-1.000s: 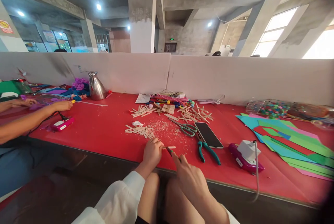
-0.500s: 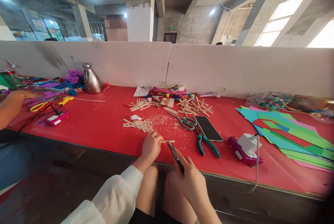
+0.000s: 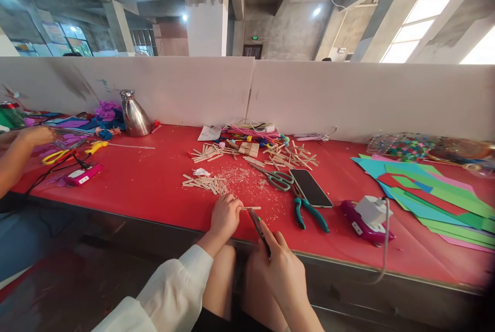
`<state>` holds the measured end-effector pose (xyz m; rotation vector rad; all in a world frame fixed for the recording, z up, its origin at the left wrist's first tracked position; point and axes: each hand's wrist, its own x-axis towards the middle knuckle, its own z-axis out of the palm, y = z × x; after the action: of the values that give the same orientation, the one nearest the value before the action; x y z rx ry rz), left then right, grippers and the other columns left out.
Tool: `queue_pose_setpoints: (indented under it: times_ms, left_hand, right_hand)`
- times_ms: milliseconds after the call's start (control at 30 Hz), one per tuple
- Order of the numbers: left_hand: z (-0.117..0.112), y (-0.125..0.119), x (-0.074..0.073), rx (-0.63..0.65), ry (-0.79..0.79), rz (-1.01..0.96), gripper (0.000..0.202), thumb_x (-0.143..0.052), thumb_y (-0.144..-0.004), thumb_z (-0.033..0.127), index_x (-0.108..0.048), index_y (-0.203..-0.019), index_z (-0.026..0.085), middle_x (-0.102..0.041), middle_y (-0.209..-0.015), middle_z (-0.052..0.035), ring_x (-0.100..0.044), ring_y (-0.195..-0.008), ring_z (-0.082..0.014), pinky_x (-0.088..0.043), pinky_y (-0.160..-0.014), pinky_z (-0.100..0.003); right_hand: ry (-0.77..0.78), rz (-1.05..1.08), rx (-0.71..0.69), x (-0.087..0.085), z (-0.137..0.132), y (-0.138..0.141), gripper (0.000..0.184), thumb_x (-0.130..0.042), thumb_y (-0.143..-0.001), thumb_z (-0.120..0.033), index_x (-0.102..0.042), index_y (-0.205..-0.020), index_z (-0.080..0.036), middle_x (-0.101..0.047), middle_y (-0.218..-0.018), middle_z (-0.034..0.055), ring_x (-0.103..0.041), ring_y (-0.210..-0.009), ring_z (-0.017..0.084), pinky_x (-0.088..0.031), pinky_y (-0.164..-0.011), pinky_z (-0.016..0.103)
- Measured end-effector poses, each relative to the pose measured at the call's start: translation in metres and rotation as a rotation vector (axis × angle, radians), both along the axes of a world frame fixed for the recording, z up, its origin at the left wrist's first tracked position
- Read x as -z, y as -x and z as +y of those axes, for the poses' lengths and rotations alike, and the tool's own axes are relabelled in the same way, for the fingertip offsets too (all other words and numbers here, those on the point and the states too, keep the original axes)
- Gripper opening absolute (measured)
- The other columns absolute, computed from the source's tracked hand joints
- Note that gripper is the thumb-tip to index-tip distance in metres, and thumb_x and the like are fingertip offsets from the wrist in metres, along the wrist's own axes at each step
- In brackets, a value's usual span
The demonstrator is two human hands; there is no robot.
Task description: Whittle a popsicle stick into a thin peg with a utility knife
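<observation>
Wooden stick [image 3: 256, 208] is seen in the head view just above the red surface [image 3: 143, 180], close to its near edge. The left hand [image 3: 225, 216] has its fingers together, clamped on the left end of this stick, so the other end points out to the right. The right hand [image 3: 284, 267] is closed around the handle of a dark knife [image 3: 260, 230], whose tip lies at the stick; whether the edge touches the wood, I cannot tell. Farther off are scattered shavings [image 3: 247, 180], with a small stick pile [image 3: 203, 183] to their left and pliers [image 3: 311, 213] near the right hand.

In my judgement, the blade could slip along the narrow wood and cut the left fingers, because they hold very near to it. Also, too deep a bite could split the stick, since its free end seems to have little support.

Compared with one second ago, the right hand is lower and more of the knife is visible. At the far left, the yellow scissors [image 3: 58, 156] now lie apart from the co-worker's hand [image 3: 40, 136], which then was on them.
</observation>
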<state>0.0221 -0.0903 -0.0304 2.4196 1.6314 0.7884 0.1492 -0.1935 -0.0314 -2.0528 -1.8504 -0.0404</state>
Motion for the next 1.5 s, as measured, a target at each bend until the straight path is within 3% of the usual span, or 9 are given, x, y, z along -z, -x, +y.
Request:
queue_pose_setpoints:
  times_ms: [300,500,667,833,1167,1500]
  left_hand:
    - [0.001,-0.001,-0.004,0.005,0.027,0.032,0.016,-0.047,-0.082,0.014,-0.061,-0.076,0.020,-0.056,-0.081,-0.0020,-0.051,-0.083,-0.0162,-0.039,-0.074,-0.026]
    - [0.002,-0.002,-0.004,0.013,0.030,0.044,0.015,-0.048,-0.080,0.012,-0.061,-0.076,0.019,-0.057,-0.081,-0.0018,-0.051,-0.084,-0.0165,-0.039,-0.075,-0.027]
    - [-0.001,-0.001,-0.005,-0.003,0.022,0.023,0.015,-0.049,-0.080,0.013,-0.061,-0.076,0.020,-0.057,-0.080,-0.0015,-0.052,-0.083,-0.0161,-0.040,-0.074,-0.026]
    - [-0.001,-0.001,-0.005,-0.008,0.021,0.023,0.014,-0.049,-0.081,0.014,-0.061,-0.076,0.020,-0.056,-0.080,-0.0018,-0.052,-0.083,-0.0164,-0.040,-0.074,-0.026]
    - [0.000,-0.001,-0.003,0.003,0.023,0.004,0.014,-0.049,-0.081,0.013,-0.061,-0.077,0.019,-0.057,-0.080,-0.0018,-0.051,-0.082,-0.0163,-0.040,-0.074,-0.026]
    - [0.001,-0.001,-0.004,0.010,0.017,0.018,0.014,-0.049,-0.080,0.014,-0.061,-0.076,0.019,-0.057,-0.080,-0.0018,-0.051,-0.083,-0.0166,-0.039,-0.073,-0.026]
  right_hand:
    - [0.056,0.130,-0.004,-0.007,0.003,0.004,0.040,-0.034,-0.086,-0.023,-0.051,-0.123,-0.021,-0.065,-0.093,0.0071,-0.065,-0.067,0.018,-0.045,-0.052,0.025]
    - [0.082,0.399,-0.019,-0.019,0.008,0.006,0.043,-0.033,-0.083,-0.023,-0.053,-0.120,-0.014,-0.065,-0.107,0.0116,-0.062,-0.095,0.021,-0.047,-0.077,0.030]
    - [0.069,0.615,-0.063,-0.025,0.009,0.004,0.042,-0.036,-0.080,-0.025,-0.057,-0.116,-0.017,-0.065,-0.108,0.0074,-0.060,-0.099,0.019,-0.046,-0.081,0.027]
    - [0.077,0.508,-0.028,-0.021,0.004,0.005,0.044,-0.035,-0.082,-0.025,-0.050,-0.124,-0.022,-0.065,-0.108,0.0073,-0.061,-0.097,0.020,-0.047,-0.078,0.029]
    - [0.094,0.379,0.027,-0.016,0.000,0.005,0.042,-0.036,-0.084,-0.026,-0.052,-0.121,-0.018,-0.067,-0.101,0.0106,-0.065,-0.085,0.021,-0.048,-0.067,0.027]
    - [0.026,0.264,-0.015,-0.009,0.004,0.008,0.038,-0.035,-0.086,-0.023,-0.052,-0.120,-0.020,-0.067,-0.100,0.0083,-0.066,-0.082,0.018,-0.049,-0.064,0.024]
